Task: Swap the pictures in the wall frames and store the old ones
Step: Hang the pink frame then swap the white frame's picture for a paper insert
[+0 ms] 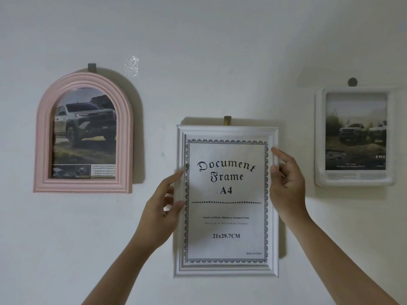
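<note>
A white rectangular frame (226, 268) hangs at the wall's centre on a brown hook (227, 121). It holds a printed sheet reading "Document Frame A4" (226, 194). My left hand (163, 214) grips the frame's left edge, thumb on the front. My right hand (286, 183) grips the right edge, thumb on the front and index finger stretched up along the side. A pink arched frame (83, 183) on the left shows a pickup truck picture (84, 133). A white rounded frame (319, 137) on the right shows an off-road vehicle picture (355, 130).
The pink frame hangs from a grey hook (92, 67) and the right one from a round grey hook (352, 81). A patch of shiny residue (132, 66) marks the white wall (209, 51) above the frames.
</note>
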